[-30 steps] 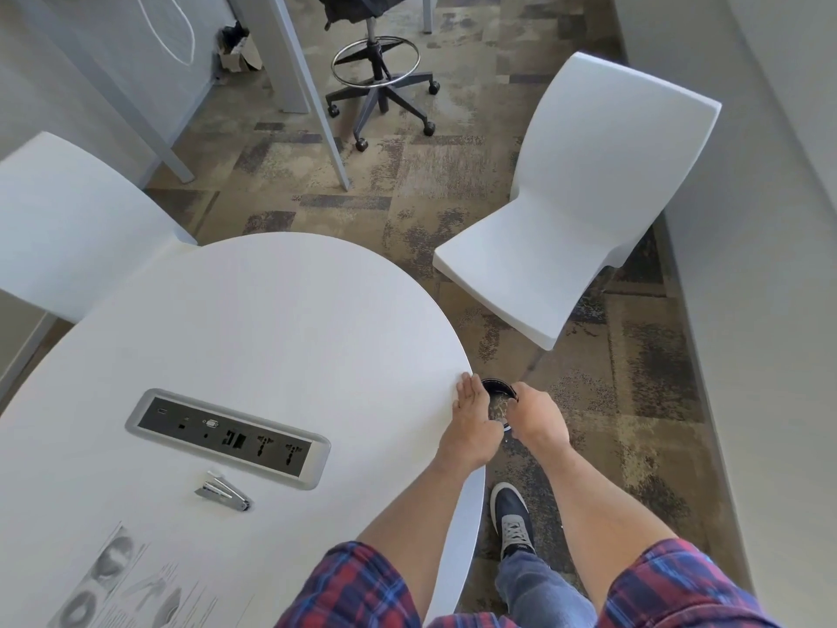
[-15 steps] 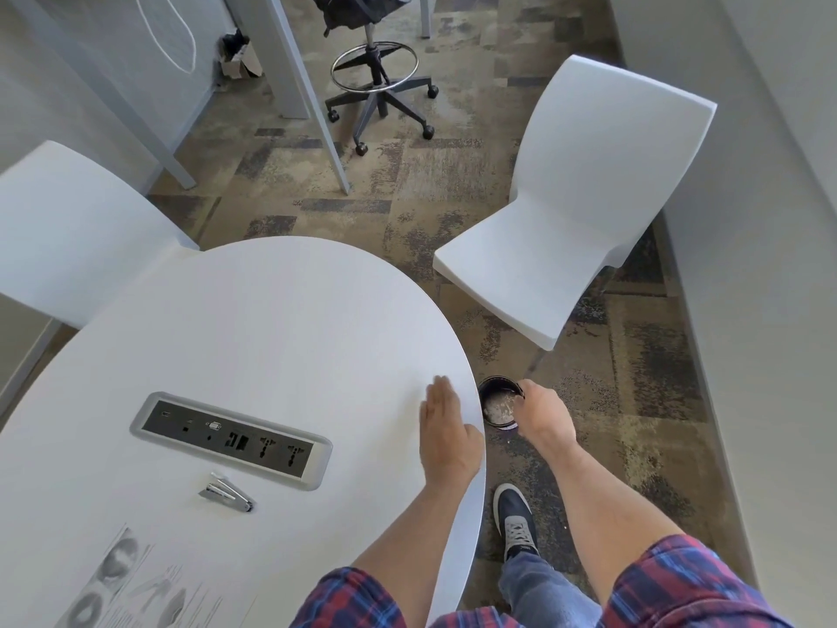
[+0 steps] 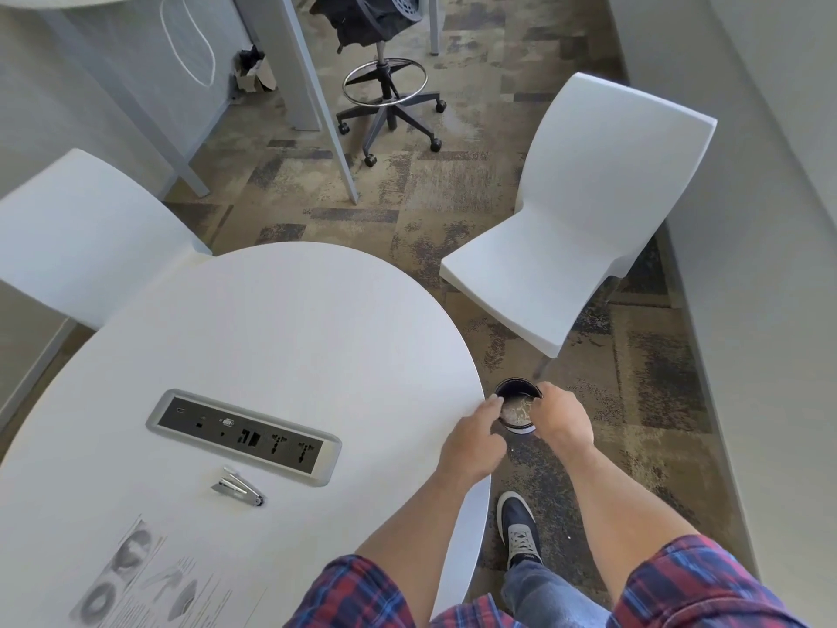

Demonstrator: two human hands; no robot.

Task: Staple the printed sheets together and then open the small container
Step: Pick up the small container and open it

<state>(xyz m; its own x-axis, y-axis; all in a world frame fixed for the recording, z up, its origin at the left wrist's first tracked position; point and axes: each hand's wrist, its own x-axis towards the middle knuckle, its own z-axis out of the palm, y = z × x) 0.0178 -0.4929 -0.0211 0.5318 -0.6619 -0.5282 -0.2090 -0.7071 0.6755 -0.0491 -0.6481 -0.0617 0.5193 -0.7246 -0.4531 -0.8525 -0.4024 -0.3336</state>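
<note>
A small round dark container [image 3: 516, 406], open at the top with pale contents showing, is held just past the right edge of the white table [image 3: 290, 337]. My right hand [image 3: 564, 417] grips its right side. My left hand [image 3: 475, 441] has curled fingers touching the container's left rim. The printed sheets [image 3: 149, 577] lie at the table's near left corner. A metal stapler [image 3: 238, 488] rests just beyond them. No lid is visible.
A power-socket panel [image 3: 244, 435] is set into the table top. One white chair [image 3: 570, 228] stands to the right on the carpet and another white chair [image 3: 77, 233] to the left. A wheeled stool [image 3: 387, 97] stands far back. My shoe [image 3: 521, 528] is below the container.
My left hand lay flat on the table edge half a second ago; it has moved right and curled against the container's rim. My right hand kept hold of the container.
</note>
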